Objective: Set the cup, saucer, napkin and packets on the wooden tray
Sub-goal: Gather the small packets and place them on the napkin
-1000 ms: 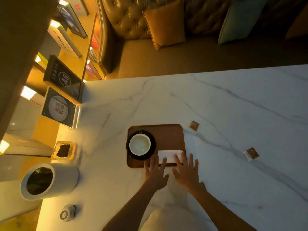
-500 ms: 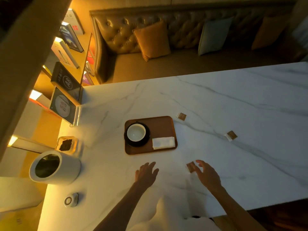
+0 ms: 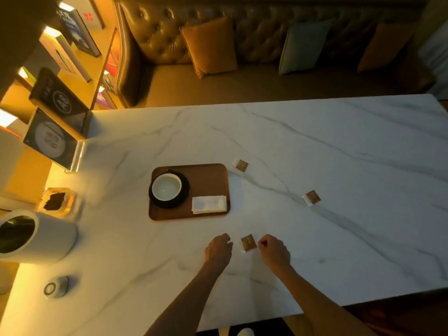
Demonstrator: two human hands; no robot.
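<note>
A wooden tray (image 3: 208, 175) lies on the marble table. On its left part a white cup (image 3: 166, 186) stands in a black saucer (image 3: 184, 190). A folded white napkin (image 3: 209, 204) lies at its front right corner. Three brown packets lie on the table off the tray: one (image 3: 240, 165) just past the tray's far right corner, one (image 3: 312, 197) farther right, one (image 3: 248, 243) near me. My left hand (image 3: 217, 249) and my right hand (image 3: 275, 249) rest on either side of the near packet, fingers curled. The right fingertips are close to its edge; the packet lies flat.
A white cylindrical bin (image 3: 36, 236), a glass dish with dark contents (image 3: 57, 200) and a small round device (image 3: 55, 289) stand at the left. An acrylic sign (image 3: 49, 139) is at the back left. A leather sofa with cushions (image 3: 208, 44) runs behind the table.
Both hands drew back from the tray's front edge and the napkin to the near packet. Their fingers have curled in on both sides of it. The view also pulled back.
</note>
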